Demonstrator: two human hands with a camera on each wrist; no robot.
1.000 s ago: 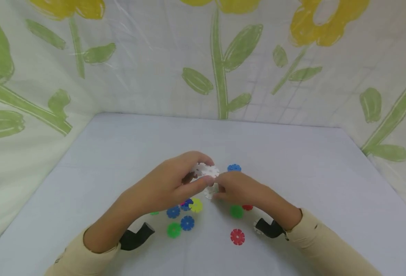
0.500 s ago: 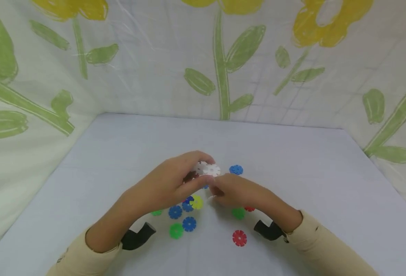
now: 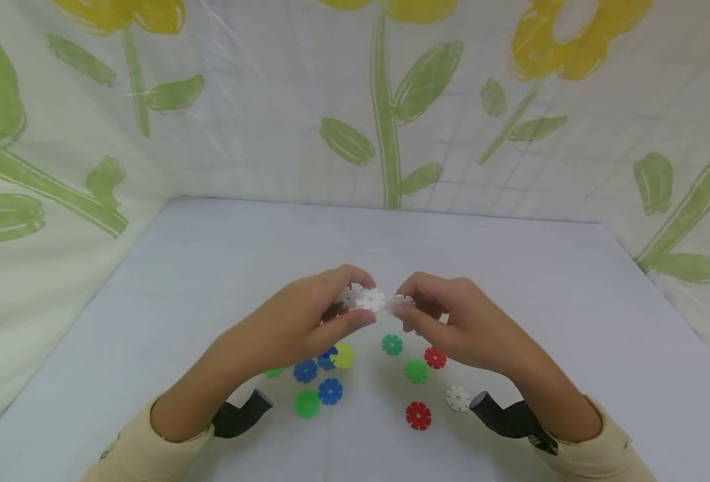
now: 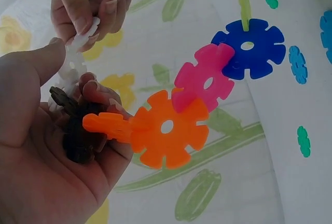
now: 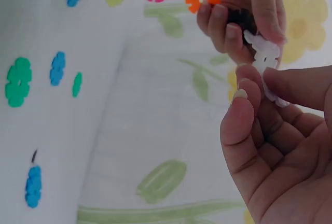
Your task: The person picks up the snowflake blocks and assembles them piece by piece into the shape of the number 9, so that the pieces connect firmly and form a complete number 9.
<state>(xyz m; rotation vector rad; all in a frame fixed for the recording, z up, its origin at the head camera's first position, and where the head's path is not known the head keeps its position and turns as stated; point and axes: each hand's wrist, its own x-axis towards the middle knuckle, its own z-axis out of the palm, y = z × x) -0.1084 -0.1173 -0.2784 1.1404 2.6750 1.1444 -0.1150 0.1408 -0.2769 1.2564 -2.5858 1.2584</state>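
My left hand (image 3: pixel 307 318) grips a chain of slotted plastic snowflake discs around its black disc (image 4: pixel 83 141). Out of the palm in the left wrist view run an orange disc (image 4: pixel 148 138), a pink disc (image 4: pixel 194 79), a dark blue disc (image 4: pixel 267 50) and a yellow disc (image 4: pixel 243 3) seen edge-on. A white disc (image 3: pixel 370 300) shows between left thumb and fingers. My right hand (image 3: pixel 463 321) pinches another white disc (image 3: pixel 403 300) between thumb and fingertips, right at the chain's white end. Its lower part is hidden by the fingers in the right wrist view.
Loose discs lie on the white table (image 3: pixel 240 234): a green disc (image 3: pixel 392 345), a red disc (image 3: pixel 418 416) and a white disc (image 3: pixel 457 398) on the right, a blue disc (image 3: pixel 330 391) among several on the left. A flower-printed curtain (image 3: pixel 270 120) stands behind.
My right hand has risen from low over the table and swung right, now holding a white disc beside the left hand. A green disc it covered shows. The left hand stays nearly still.
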